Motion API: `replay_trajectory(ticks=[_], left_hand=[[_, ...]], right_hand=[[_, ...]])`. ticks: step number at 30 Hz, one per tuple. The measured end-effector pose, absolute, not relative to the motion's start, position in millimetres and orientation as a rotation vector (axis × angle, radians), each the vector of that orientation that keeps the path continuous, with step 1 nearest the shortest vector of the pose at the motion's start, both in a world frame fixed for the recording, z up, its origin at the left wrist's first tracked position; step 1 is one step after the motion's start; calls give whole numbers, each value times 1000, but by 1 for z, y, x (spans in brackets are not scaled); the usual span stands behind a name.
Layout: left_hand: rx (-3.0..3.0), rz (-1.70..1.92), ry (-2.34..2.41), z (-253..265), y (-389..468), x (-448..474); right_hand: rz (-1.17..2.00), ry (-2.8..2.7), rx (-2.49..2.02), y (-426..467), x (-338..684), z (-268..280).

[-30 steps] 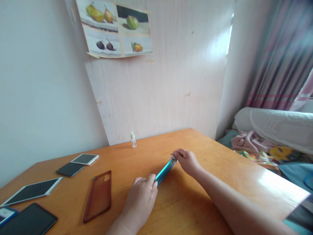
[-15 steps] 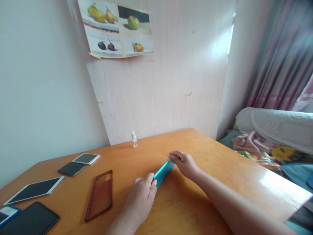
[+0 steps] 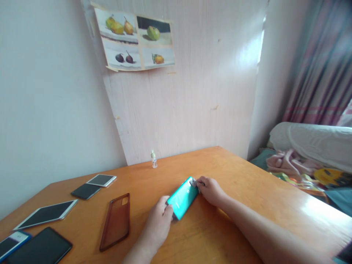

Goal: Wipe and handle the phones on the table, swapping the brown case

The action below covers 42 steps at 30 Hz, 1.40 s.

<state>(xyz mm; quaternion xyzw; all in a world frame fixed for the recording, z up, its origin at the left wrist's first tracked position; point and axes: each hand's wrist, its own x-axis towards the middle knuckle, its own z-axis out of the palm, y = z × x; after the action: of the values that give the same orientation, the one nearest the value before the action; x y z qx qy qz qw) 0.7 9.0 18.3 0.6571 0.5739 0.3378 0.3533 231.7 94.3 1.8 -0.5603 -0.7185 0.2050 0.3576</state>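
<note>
A shiny teal smartphone (image 3: 183, 198) is held tilted over the table, its back facing up toward me. My left hand (image 3: 161, 216) grips its near left end between thumb and fingers. At the far right corner, beside the camera block, my right hand (image 3: 210, 189) pinches a small crumpled greyish wipe (image 3: 194, 182) against the phone. Its fingertips are partly hidden by the wipe. To the left of my left hand lies a reddish-brown clear phone case (image 3: 115, 223), flat on the table.
Along the left lie a white tablet (image 3: 46, 213), a blue-edged phone (image 3: 12, 242), a black tablet (image 3: 41, 247), a dark device (image 3: 85, 191) and a white-framed device (image 3: 101, 180). A small spray bottle (image 3: 153, 160) stands near the back edge of the wooden table (image 3: 231, 234).
The phone has been turned from edge-on so its back now shows broadly. My right hand stays at the camera corner, and the view has shifted slightly.
</note>
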Motion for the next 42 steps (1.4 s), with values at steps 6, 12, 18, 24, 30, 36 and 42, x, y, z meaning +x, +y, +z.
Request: replay_trajectory(ticks=[6,12,18,24,30,36,42], left_hand=[[1689,838,1538,9,10,0],[1906,640,1836,15,5,4],[2087,487,1937,28,2,6],[2192,496,1930,28,-2,4],[2237,492,1908,24,-3,3],[2224,492,1892,22,-4,1],[2180,569,1903,22,-4,5]], right_hand=[[472,-1964,-1482,90,227,2],[383,-2049,-1453,86,223,2],[468,-1944,-1326,85,223,7],[858,-1728,-1289,88,218,0],[305,-1959,-1549,86,223,2],[255,-2227,-1405,76,224,11],[141,-2522,-1280,42,216,32]])
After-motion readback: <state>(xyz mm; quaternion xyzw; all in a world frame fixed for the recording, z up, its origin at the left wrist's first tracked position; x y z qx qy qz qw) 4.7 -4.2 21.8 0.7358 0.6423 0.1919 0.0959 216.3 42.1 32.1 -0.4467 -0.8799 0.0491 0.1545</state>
